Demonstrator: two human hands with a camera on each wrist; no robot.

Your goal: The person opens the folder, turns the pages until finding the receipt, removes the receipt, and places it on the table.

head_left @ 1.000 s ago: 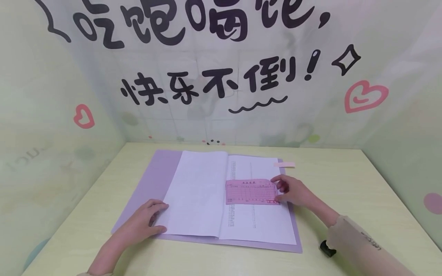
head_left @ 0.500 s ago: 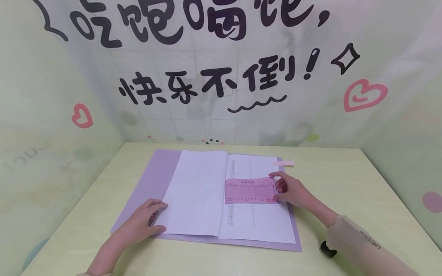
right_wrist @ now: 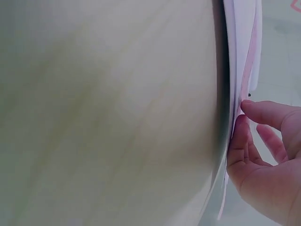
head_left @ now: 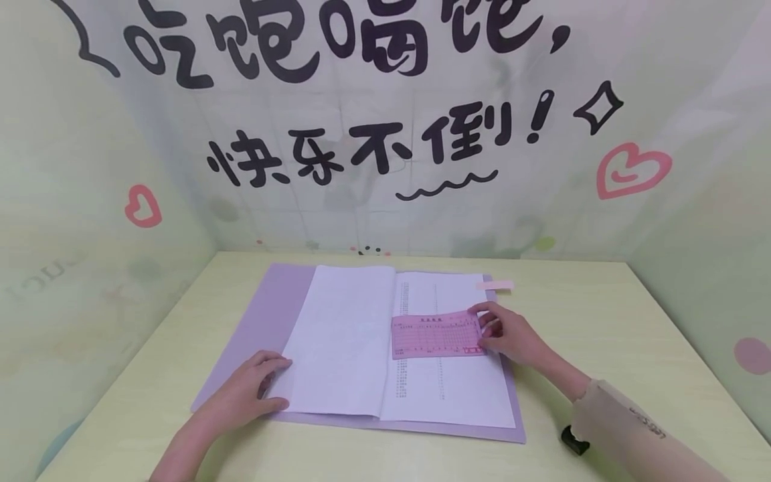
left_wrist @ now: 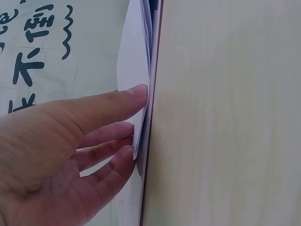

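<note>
A purple folder [head_left: 260,321] lies spread on the table, with a blank white page [head_left: 340,335] on its left and a printed list page [head_left: 472,402] on its right. Across the right page lies a pink printed slip [head_left: 430,336]. My right hand [head_left: 512,335] holds this slip at its right end, forefinger at the upper corner and thumb at the lower; the right wrist view shows the slip [right_wrist: 250,56] edge-on by the fingers. My left hand [head_left: 243,388] rests on the left page's lower outer corner, thumb and fingers spread apart and touching the paper.
A pale pink sticky tab [head_left: 496,286] juts out past the right page's upper edge. Beneath the right sleeve [head_left: 638,428] is a small black object [head_left: 575,440]. Printed sheet walls [head_left: 361,221] stand behind and beside the table [head_left: 578,301].
The slip and both hands keep nearly the same places on the pages. The whole head view shifts very slightly.
</note>
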